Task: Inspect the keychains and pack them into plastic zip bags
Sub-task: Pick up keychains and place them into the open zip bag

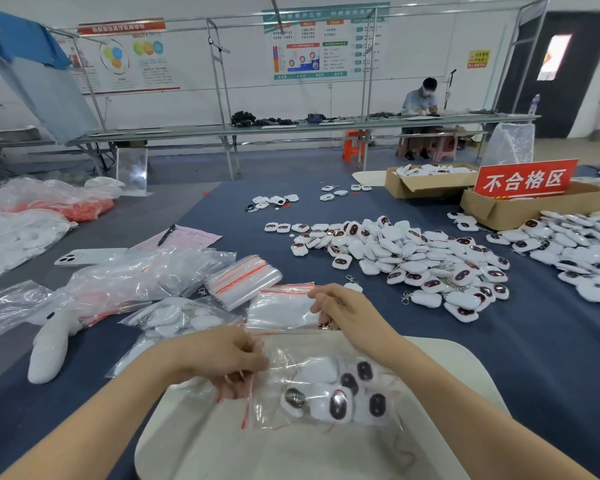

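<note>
At the far left a white plush toy lies on the blue table cloth beside crumpled clear bags, with a phone and a pen beyond it. Next comes a stack of empty zip bags. The left hand has its fingers curled and clamped on the red-striped mouth of the filled zip bag, which lies on a white tray and holds several packed keychains. The right hand reaches past the tray to a single empty zip bag. Its fingers are bent at the bag's edge, but I cannot tell whether they pinch it or only touch it, and something small and metallic shows under the palm. Further right the loose pile of keychains spreads toward a cardboard box carrying a red sign. The filled bag seems to be held by one hand only, and I cannot tell whether its zip is pressed shut along its whole length. If lifted by that end, a partly open strip would likely let keychains slide out. A clasp or ring caught in the track would stop the seal. The pile also runs right up to the marked box, so a careless sweep could mix the stock.
</note>
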Demonstrator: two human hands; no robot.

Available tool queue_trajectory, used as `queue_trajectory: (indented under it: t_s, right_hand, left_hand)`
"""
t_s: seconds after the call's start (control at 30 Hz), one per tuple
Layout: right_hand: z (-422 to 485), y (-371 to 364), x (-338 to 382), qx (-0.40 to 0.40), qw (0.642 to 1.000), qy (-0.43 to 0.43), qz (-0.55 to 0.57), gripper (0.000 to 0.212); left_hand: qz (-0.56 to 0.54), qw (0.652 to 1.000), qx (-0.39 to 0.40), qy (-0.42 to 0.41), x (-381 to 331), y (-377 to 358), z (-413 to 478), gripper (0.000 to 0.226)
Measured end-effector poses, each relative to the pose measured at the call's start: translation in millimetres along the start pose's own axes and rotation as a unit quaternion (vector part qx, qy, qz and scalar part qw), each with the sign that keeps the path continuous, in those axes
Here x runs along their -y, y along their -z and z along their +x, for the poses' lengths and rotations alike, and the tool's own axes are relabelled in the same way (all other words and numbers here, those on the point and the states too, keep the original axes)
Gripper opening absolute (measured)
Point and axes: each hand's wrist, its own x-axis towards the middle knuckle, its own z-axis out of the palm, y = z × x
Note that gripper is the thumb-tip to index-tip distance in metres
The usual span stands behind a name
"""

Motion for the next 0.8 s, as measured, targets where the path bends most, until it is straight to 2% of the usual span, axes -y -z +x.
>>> queue_trajectory:
  t_s: [0.07, 0.13, 0.27, 0.33, 0.53, 0.67, 0.8]
  right_hand:
    - [0.1, 4.8, -5.3, -0.031, 0.999, -0.005, 0.010, 0.019]
    - [1.4, 10.1, -9.7, -0.058, 0.998, -0.011, 0.029, 0.022]
    - [6.1, 19.3, -21.4, -0.117, 0.991, -0.045, 0.047, 0.025]
    - [8.2, 23.2, -30.2, -0.151, 0.984, -0.072, 0.067, 0.024]
    - [15.0, 27.0, -43.2, -0.225, 0.962, -0.113, 0.101, 0.026]
    - [21.0, 27.9, -43.9, -0.249, 0.956, -0.102, 0.112, 0.025]
    - [28.2, 35.5, -47.7, -0.319, 0.937, -0.088, 0.115, 0.025]
  left_hand:
    - [0.040, 0.999, 0.000, 0.022, 0.4, 5.6, 2.1, 0.026]
    - [0.078, 0.995, -0.044, 0.032, -3.8, 11.6, 4.6, 0.031]
    - [0.077, 0.983, -0.163, -0.032, -19.4, 16.0, 19.7, 0.029]
    - [0.072, 0.977, -0.192, -0.062, -29.2, 12.5, 30.7, 0.025]
    - [0.171, 0.943, -0.264, -0.113, -46.6, -2.7, 79.0, 0.015]
    - [0.220, 0.920, -0.281, -0.161, -54.8, -15.5, 110.4, 0.024]
    - [0.252, 0.909, -0.266, -0.200, -70.3, -31.7, 134.2, 0.031]
